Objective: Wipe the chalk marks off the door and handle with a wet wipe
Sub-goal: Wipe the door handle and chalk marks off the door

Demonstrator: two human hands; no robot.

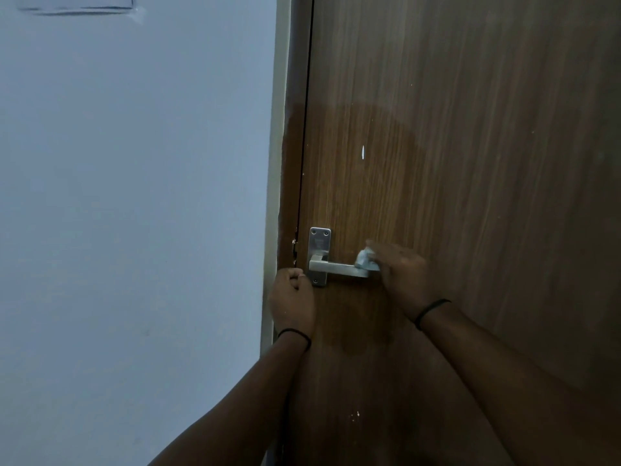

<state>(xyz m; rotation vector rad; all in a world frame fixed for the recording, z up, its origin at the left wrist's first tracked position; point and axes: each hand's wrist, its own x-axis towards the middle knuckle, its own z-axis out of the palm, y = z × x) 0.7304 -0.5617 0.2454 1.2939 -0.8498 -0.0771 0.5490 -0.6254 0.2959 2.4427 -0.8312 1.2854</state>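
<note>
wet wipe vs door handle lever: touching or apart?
Touching. The head view shows the wet wipe, held in the right hand, pressed onto the top of the lever's free end of the door handle, with no gap between them.

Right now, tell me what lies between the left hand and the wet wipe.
In the head view, the metal backplate and the bare lever of the handle lie between the left hand and the wet wipe.

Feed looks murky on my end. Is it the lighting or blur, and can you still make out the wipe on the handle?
Head view: dim, bluish light, no glare; the door darkens toward the right edge. The right hand is motion-blurred, so the wet wipe on the handle shows only as a pale smear. The left hand is sharper. Wide-angle lens bows the door frame.
</note>
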